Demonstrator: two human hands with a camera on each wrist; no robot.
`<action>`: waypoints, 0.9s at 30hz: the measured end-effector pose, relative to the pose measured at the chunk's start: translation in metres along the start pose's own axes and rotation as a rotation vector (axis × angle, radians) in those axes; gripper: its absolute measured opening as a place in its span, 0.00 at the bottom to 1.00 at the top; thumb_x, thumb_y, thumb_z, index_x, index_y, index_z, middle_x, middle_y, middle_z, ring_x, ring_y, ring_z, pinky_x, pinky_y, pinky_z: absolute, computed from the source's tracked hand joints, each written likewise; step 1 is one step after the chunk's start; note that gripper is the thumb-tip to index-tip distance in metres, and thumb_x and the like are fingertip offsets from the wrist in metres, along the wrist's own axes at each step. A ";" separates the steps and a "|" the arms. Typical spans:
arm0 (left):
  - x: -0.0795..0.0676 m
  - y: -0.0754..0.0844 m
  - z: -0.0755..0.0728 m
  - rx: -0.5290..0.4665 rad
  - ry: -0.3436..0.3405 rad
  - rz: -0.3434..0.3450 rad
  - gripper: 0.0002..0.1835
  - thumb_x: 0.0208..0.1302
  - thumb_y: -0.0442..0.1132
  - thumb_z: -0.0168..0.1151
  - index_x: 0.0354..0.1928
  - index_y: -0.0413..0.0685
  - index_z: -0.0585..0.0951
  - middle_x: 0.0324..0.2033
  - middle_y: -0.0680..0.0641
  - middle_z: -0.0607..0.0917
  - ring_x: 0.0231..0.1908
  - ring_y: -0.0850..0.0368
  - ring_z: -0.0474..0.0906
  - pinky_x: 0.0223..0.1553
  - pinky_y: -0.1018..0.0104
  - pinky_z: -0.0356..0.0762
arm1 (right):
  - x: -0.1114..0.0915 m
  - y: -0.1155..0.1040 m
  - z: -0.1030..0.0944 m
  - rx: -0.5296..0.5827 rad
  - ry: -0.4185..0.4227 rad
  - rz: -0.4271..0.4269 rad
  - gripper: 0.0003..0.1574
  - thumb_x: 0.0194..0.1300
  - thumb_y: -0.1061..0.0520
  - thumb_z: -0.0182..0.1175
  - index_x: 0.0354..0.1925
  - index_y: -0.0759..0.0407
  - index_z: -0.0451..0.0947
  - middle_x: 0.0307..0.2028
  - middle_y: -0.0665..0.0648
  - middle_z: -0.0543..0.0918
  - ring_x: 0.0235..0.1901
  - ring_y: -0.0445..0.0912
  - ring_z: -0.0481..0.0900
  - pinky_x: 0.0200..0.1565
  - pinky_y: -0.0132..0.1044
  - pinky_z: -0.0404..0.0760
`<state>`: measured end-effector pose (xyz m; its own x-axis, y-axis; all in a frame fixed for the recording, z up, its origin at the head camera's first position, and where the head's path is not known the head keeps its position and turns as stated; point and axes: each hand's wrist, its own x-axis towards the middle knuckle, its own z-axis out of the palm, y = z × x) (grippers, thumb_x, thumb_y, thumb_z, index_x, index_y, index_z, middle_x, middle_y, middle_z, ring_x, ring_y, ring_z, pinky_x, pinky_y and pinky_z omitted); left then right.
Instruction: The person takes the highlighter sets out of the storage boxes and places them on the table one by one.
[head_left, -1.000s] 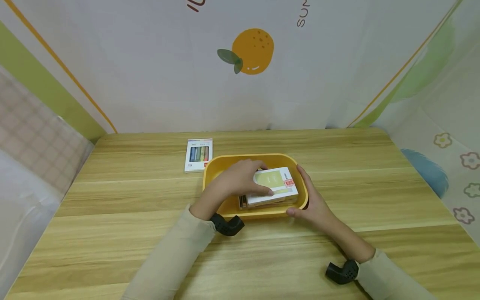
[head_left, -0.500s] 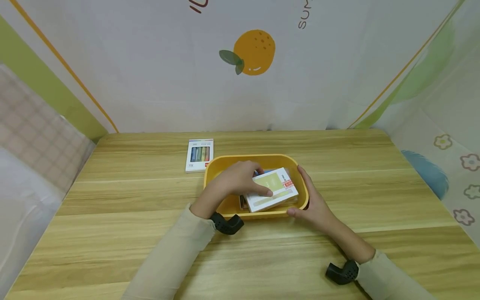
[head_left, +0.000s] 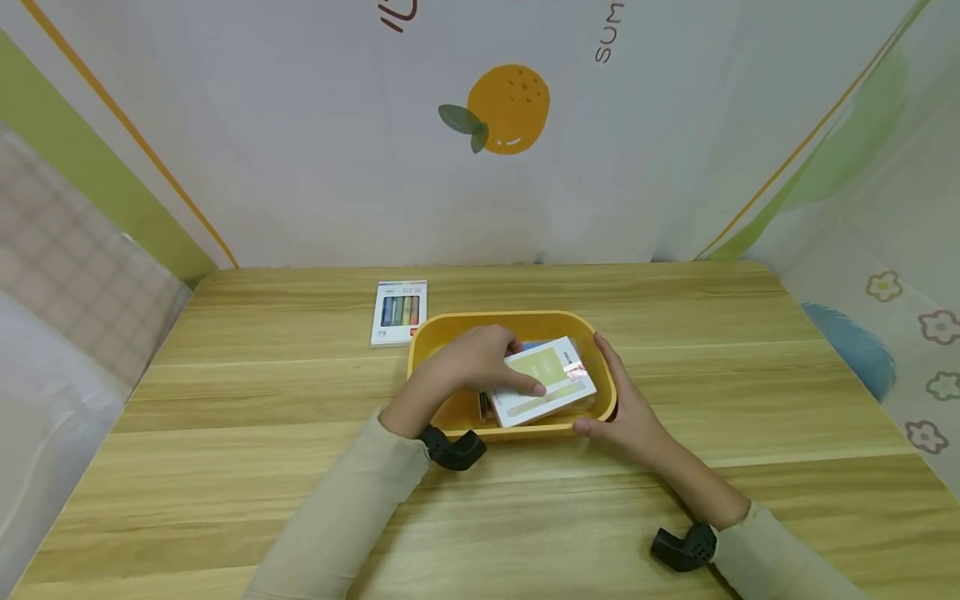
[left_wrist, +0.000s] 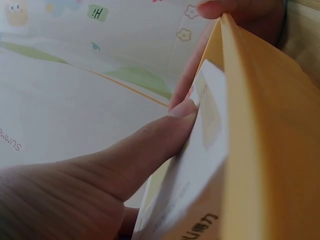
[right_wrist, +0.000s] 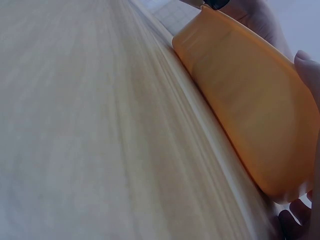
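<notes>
Fingers of my left hand [head_left: 480, 360] pinch a white box [head_left: 552, 377] with a yellow-green panel: thumb laid across its upper face, the others passing round the far edge, where they are mostly hidden. The white box is inside the yellow bin [head_left: 551, 322], toward its right end and askew to the long walls, above other flat items; whether it rests on them or hangs from my grip, I cannot tell. My right hand [head_left: 624, 408] grips the bin's right end, thumb at the near rim, fingers curled round the outside. A blue item [head_left: 531, 345] shows past the far edge of the white box. Outside, a windowed crayon box [head_left: 398, 314] lies on the wooden table [head_left: 300, 483], just beyond the bin's far left corner and apart from both hands. Progress, as I judge it: the pile within the bin is largely assembled, but the white box is neither squared nor released. Whether the crayon box belongs with the pile, the views do not settle.
</notes>
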<state>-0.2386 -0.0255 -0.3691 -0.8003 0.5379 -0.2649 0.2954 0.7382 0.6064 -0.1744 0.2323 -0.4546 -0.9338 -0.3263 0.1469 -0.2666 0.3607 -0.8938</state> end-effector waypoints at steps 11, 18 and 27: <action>0.002 0.000 0.000 0.021 0.011 0.008 0.30 0.54 0.62 0.75 0.48 0.47 0.81 0.34 0.52 0.84 0.33 0.57 0.78 0.35 0.68 0.74 | -0.001 -0.002 0.000 0.011 -0.001 0.001 0.73 0.55 0.48 0.77 0.81 0.36 0.36 0.75 0.68 0.60 0.61 0.40 0.74 0.52 0.28 0.80; 0.001 -0.001 0.000 0.030 0.005 0.035 0.33 0.56 0.61 0.73 0.55 0.45 0.80 0.40 0.52 0.84 0.39 0.56 0.78 0.44 0.64 0.77 | -0.001 -0.001 0.000 0.026 -0.002 -0.002 0.74 0.55 0.48 0.77 0.81 0.37 0.36 0.75 0.69 0.59 0.64 0.58 0.72 0.53 0.27 0.79; 0.001 -0.005 -0.003 -0.017 0.000 0.076 0.29 0.61 0.57 0.71 0.55 0.43 0.80 0.43 0.49 0.85 0.40 0.57 0.78 0.47 0.64 0.78 | 0.000 0.001 0.000 0.041 -0.007 -0.008 0.73 0.55 0.49 0.77 0.81 0.38 0.36 0.74 0.69 0.60 0.60 0.36 0.74 0.52 0.28 0.81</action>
<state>-0.2426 -0.0304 -0.3701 -0.7762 0.5917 -0.2178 0.3463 0.6887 0.6370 -0.1747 0.2327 -0.4557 -0.9299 -0.3354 0.1509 -0.2637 0.3221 -0.9092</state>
